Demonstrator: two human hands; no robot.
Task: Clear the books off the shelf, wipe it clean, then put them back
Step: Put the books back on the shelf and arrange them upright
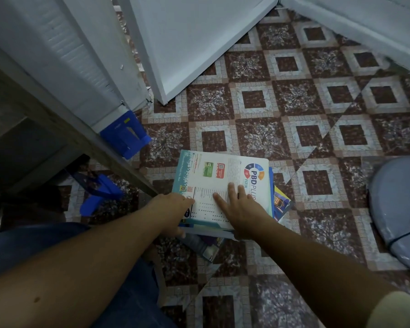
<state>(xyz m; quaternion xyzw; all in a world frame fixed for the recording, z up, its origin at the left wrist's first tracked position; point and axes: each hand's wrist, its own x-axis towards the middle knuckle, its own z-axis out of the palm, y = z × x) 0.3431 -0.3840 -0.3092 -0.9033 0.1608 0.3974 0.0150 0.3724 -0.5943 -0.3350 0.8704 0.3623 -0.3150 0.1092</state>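
Forearms reach down from the bottom of the view to the stack of books [225, 223], which lies on the patterned floor [317, 129], not on any shelf. The left hand [173, 209] grips the stack's near-left edge, with a digit curled under the lower books. The right hand [242, 207] rests flat on the top book [223, 176], fingers straight and spread, holding nothing. Whether the stack is being set down or taken up cannot be told. Either way the lower books jut out askew at the stack's right and near sides, so it would be wise to square them first. Then the right palm should press down while the left hand takes the weight from beneath, so the glossy covers do not slide. The top cover reads "PBD PLUS" beside a coloured ring logo, with "FIZIK" under it. Its green and red panels, QR codes and small print are too fine to read. Beyond the stack to its left a blue plastic piece [126, 136] sits at the foot of a white panel [81, 55].
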